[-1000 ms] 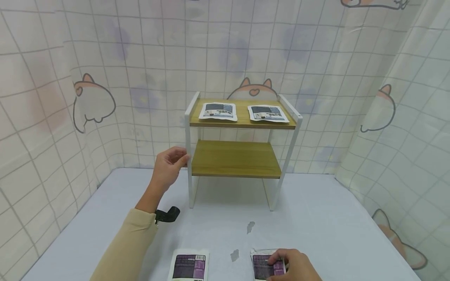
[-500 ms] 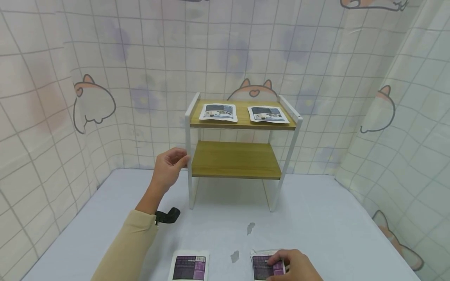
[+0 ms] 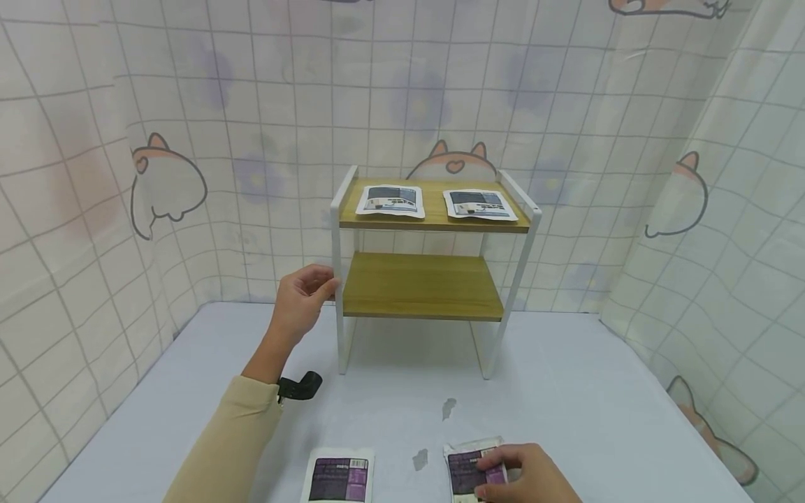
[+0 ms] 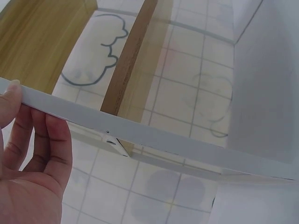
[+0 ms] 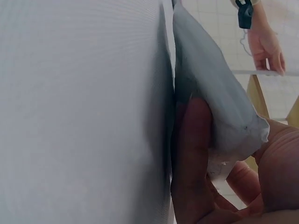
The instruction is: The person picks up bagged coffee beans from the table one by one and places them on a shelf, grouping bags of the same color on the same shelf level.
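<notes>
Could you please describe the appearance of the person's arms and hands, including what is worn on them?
The left arm wears a long, plain beige fabric sleeve; a small black device with a rounded, curved end sits by its cuff. The left hand and right hand are bare, without gloves. No sleeve shows on the right side.

Left grip (image 4: pixel 35 172) on white post (image 4: pixel 187 145) by wooden shelf (image 4: pixel 39 46)
</notes>
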### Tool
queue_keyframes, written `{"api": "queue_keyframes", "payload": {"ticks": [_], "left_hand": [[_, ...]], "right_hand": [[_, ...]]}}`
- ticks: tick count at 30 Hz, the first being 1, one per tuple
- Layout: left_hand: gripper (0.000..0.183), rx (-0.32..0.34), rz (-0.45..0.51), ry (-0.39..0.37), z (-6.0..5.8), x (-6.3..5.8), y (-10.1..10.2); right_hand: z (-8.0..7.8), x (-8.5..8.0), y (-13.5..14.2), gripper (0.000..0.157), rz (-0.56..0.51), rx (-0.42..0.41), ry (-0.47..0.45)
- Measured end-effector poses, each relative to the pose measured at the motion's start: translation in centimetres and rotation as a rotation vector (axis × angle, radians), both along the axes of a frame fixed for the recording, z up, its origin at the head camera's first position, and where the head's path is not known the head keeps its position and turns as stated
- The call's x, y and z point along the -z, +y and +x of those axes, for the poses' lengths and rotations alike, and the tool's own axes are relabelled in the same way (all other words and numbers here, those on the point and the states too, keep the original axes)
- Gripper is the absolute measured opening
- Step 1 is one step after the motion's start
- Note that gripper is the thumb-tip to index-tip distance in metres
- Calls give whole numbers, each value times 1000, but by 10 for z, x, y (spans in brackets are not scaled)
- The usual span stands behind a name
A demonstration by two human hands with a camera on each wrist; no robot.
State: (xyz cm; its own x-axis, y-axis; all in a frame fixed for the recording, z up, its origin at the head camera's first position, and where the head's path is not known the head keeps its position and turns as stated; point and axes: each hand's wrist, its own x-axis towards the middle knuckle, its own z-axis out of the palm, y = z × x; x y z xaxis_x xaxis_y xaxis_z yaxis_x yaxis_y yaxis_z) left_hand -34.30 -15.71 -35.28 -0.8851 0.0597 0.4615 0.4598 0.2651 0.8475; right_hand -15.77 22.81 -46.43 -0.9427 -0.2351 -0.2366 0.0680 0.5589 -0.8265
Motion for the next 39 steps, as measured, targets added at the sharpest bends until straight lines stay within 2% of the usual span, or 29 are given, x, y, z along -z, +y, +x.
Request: {"api": "queue_keyframes", "payload": {"ticks": [9, 18, 28, 35, 39], "left_hand": [[25, 4, -5, 11, 1, -1, 0], [25, 6, 7, 10, 3, -3, 1], [25, 5, 18, -3, 3, -3, 2], [25, 3, 18, -9, 3, -3, 2], [25, 1, 19, -13, 3, -3, 2]], "right_hand": [[-5, -1, -2, 39, 3, 71, -50], [-8, -3, 2, 44, -94, 77, -73], [-17, -6, -2, 46, -49, 140, -59], [-19, -7, -2, 51, -272, 131, -101], [-21, -8, -3, 54, -314, 129, -116]]}}
